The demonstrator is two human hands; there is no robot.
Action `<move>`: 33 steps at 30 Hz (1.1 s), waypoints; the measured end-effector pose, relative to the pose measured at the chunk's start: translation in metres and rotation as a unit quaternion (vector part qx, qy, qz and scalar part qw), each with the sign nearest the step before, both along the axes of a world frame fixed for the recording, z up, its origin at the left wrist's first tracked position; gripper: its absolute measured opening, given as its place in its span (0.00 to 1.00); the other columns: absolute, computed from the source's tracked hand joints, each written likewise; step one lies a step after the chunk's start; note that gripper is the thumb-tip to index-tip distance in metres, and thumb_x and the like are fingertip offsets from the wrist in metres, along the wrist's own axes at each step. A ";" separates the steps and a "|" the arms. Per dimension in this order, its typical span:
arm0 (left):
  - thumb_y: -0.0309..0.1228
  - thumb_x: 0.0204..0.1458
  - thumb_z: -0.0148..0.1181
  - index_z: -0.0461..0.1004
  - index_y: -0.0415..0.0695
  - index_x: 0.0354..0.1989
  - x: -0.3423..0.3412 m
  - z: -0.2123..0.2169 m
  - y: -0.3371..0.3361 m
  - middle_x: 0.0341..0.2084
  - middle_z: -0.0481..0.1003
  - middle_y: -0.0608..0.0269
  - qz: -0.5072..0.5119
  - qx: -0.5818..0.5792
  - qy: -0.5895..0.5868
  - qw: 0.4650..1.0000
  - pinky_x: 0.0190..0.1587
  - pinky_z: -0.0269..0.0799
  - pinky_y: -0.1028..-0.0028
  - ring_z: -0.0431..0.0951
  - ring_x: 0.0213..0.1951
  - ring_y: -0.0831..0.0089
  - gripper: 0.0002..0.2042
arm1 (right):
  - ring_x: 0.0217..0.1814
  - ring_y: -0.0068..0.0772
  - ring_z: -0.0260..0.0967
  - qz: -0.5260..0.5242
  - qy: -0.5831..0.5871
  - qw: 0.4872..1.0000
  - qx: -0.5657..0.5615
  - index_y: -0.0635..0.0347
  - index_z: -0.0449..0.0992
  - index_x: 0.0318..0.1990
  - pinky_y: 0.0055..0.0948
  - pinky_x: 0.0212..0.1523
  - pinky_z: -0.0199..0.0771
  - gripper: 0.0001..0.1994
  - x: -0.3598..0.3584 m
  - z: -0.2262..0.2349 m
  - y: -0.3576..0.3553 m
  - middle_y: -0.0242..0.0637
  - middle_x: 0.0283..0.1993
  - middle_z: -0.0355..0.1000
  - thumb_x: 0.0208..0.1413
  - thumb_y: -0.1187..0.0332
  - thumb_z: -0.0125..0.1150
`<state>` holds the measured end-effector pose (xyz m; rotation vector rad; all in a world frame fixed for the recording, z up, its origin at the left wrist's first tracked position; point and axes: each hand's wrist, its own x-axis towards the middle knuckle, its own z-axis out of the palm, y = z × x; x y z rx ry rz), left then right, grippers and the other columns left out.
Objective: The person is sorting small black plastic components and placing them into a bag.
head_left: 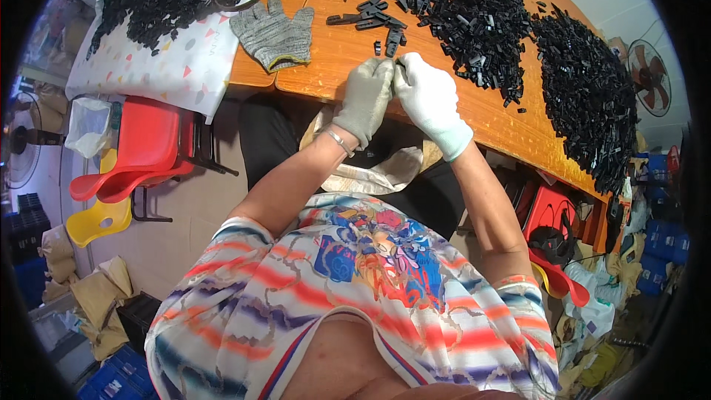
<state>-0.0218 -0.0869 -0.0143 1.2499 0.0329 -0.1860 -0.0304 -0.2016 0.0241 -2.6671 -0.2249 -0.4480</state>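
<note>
My left hand (pixel 365 100), in a greyish glove, and my right hand (pixel 429 98), in a white glove, meet at the table's near edge. Both are closed, with thumbs and fingertips pinched together. Whatever they pinch is too small and hidden to name. Just beyond the fingertips lie a few small black plastic parts (pixel 392 41). They trail off from a large heap of black plastic parts (pixel 474 15) on the wooden table (pixel 333 67). Below my hands, at my lap, a pale sack (pixel 400 170) hangs with its mouth spread.
A grey knitted glove (pixel 275 33) lies left of my hands. Farther left, more black parts (pixel 167 11) cover a patterned white sheet (pixel 159 70). Another black heap (pixel 585 96) fills the table's right end. Red chairs (pixel 144 141) stand at left; a fan (pixel 649 74) is at right.
</note>
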 end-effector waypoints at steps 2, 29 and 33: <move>0.32 0.58 0.49 0.73 0.36 0.31 -0.001 0.005 -0.002 0.22 0.71 0.69 0.006 0.021 0.015 1.000 0.27 0.63 0.79 0.67 0.24 0.82 0.11 | 0.28 0.52 0.73 -0.008 -0.025 1.000 0.000 0.57 0.71 0.31 0.45 0.29 0.72 0.09 -0.004 -0.003 0.000 0.45 0.25 0.73 0.56 0.62 0.55; 0.33 0.63 0.48 0.65 0.47 0.57 -0.046 0.002 0.060 0.26 0.70 0.68 -0.247 -0.103 0.068 0.961 0.19 0.52 0.89 0.58 0.17 0.89 0.15 | 0.28 0.20 0.69 0.074 0.308 0.832 0.455 0.66 0.78 0.33 0.24 0.31 0.69 0.13 -0.030 -0.009 -0.001 0.33 0.26 0.75 0.56 0.63 0.60; 0.29 0.60 0.47 0.64 0.39 0.58 -0.070 -0.002 0.075 0.32 0.74 0.61 -0.183 0.135 0.004 0.974 0.32 0.70 0.79 0.73 0.30 0.80 0.18 | 0.26 0.20 0.66 0.046 0.271 0.908 0.317 0.62 0.79 0.31 0.25 0.31 0.68 0.14 -0.005 -0.001 0.000 0.34 0.23 0.73 0.54 0.58 0.59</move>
